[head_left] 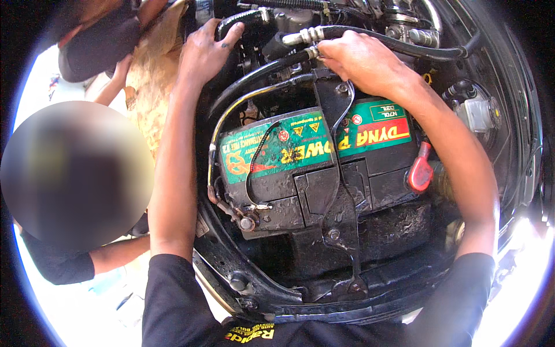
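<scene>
Black rubber hose (370, 39) w/ ribbed metal fitting ran behind the grimy battery (312, 168); right hand (361, 61) had fingers curled around it. Left hand (205, 49) gripped another hose (240, 18), fingers narrow. Red terminal cap (420, 169) sat at battery's right. Cramped, greasy engine bay, bright ground outside.

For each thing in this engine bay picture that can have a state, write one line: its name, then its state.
Battery: seated in its bay, dirty on top.
Clamp bar: lying across the battery.
Red terminal cover: closed over its terminal.
Bare terminal: uncovered, cable attached.
Hose: joined at a metal fitting.
Left hand: resting on a black part.
Right hand: closed on a hose end.
</scene>
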Tool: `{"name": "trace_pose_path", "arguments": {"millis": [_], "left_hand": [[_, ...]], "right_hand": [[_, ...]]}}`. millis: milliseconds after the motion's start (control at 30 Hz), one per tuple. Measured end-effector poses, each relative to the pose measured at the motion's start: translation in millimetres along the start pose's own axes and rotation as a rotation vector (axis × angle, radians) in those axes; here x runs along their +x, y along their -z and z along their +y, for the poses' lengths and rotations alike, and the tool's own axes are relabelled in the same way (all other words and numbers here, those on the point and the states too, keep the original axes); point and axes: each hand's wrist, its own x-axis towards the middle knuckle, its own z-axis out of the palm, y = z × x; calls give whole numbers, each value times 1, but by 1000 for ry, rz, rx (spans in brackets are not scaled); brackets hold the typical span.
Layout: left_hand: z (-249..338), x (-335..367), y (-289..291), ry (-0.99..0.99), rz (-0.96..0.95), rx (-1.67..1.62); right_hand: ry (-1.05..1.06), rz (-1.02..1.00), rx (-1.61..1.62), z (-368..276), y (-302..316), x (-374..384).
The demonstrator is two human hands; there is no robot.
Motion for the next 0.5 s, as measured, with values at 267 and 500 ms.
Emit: {"name": "trace_pose_path", "arguments": {"millis": [267,500], "left_hand": [[4,0,2,0,0,-5],[12,-6,8,15,47,1]], "right_hand": [[152,28,-271,6,7,-6],[193,-24,-161,-1,35,-16]]}}
